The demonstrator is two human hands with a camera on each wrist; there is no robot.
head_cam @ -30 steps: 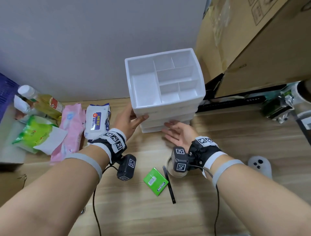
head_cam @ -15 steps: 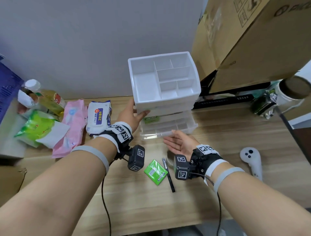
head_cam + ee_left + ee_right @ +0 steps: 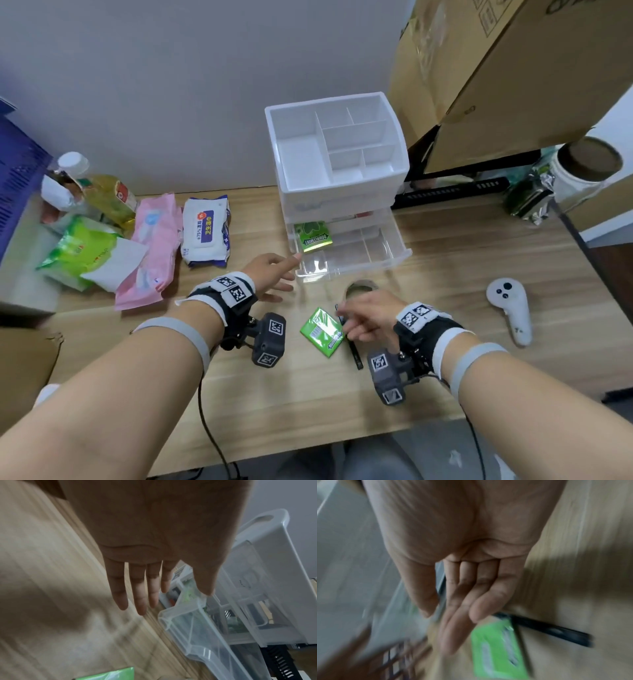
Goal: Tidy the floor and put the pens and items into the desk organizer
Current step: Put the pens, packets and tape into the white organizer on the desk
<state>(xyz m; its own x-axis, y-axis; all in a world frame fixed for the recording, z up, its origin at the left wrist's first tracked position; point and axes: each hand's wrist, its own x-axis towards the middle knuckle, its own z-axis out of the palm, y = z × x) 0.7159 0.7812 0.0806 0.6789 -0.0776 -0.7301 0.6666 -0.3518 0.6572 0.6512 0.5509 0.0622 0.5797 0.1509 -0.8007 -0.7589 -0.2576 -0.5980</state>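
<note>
The white desk organizer (image 3: 337,147) stands on the wood floor by the wall, its top compartments bare. Its clear bottom drawer (image 3: 352,255) is pulled out, with one green gum pack (image 3: 313,236) inside. My left hand (image 3: 291,272) is open, fingers straight, thumb tip at the drawer's left front corner (image 3: 197,622). A second green gum pack (image 3: 322,331) and a black pen (image 3: 354,353) lie on the floor. My right hand (image 3: 346,322) hovers palm down over them, fingers relaxed, holding nothing; the gum pack (image 3: 498,649) and pen (image 3: 553,630) are just beyond its fingertips.
Wet wipes (image 3: 205,231), a pink pack (image 3: 154,250), a green bag (image 3: 78,250) and a bottle (image 3: 99,192) lie left. A tape roll (image 3: 361,286) sits behind my right hand. A white controller (image 3: 510,313) lies right. Cardboard boxes (image 3: 513,78) and a power strip (image 3: 452,193) are behind.
The organizer, gripped by my left hand a second ago, now stands alone with its bottom drawer out. My left hand released it; my right hand turned palm down over the pen and gum pack.
</note>
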